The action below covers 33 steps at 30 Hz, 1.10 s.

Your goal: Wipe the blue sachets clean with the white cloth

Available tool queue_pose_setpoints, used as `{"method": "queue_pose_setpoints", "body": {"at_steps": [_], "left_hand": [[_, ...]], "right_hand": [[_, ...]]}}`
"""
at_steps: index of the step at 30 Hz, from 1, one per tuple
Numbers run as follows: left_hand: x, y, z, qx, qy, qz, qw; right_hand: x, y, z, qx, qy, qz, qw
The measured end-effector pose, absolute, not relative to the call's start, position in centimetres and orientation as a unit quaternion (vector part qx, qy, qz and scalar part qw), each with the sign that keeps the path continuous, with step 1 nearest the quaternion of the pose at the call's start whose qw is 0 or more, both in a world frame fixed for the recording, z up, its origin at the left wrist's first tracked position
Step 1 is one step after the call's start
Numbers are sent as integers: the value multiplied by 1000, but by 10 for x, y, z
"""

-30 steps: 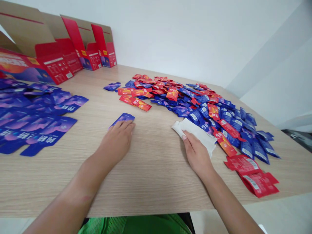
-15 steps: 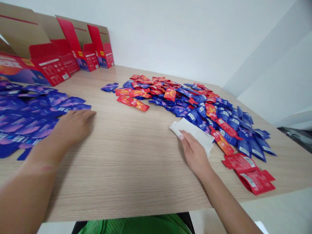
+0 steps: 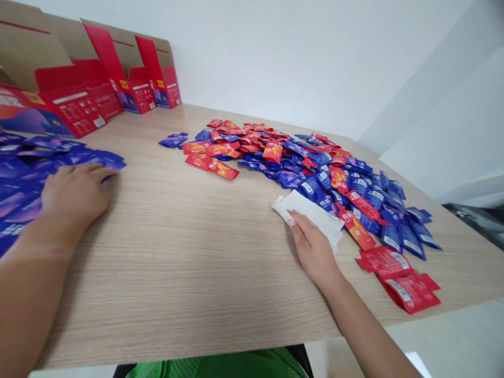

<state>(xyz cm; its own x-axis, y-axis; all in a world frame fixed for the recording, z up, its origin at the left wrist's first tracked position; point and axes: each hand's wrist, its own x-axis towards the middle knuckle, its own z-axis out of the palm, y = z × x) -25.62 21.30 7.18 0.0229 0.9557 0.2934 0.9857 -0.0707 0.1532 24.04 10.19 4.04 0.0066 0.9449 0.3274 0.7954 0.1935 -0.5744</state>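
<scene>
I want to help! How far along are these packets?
Looks done: shiny blue sachets spread at the side. In hand: the left hand rests on them, the right hand on a white cloth. Remaining: the big mixed heap of red and blue sachets, near open red cardboard boxes.

Sachet (image 3: 384, 262) & box (image 3: 74, 107) print too blurry, nothing legible.

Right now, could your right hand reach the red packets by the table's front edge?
Probably yes: the right hand rests on a white cloth close by, and only bare tabletop lies between it and the red packets.
</scene>
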Motion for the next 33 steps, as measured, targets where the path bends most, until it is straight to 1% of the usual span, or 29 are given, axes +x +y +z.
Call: {"method": "queue_pose_setpoints", "body": {"at_steps": [3, 9, 16, 20, 26, 30, 33], "left_hand": [[-243, 210, 74, -703, -697, -116, 78], [-205, 210, 77, -739, -660, -76, 110], [-177, 200, 85, -749, -641, -101, 136], [-165, 193, 92, -751, -632, -126, 144], [-156, 191, 96, -745, -633, -153, 141], [-156, 187, 99, -754, -626, -156, 124], [-159, 186, 99, -754, -627, -162, 111]], "right_hand": [[240, 102, 41, -626, -696, 111, 334], [240, 102, 41, -625, -701, 104, 326], [236, 101, 43, -617, -719, 82, 309], [243, 107, 61, -611, -732, 69, 293], [261, 177, 94, -617, -740, -10, 267], [264, 229, 91, -609, -762, -44, 217], [260, 247, 85, -604, -774, -58, 181]]}}
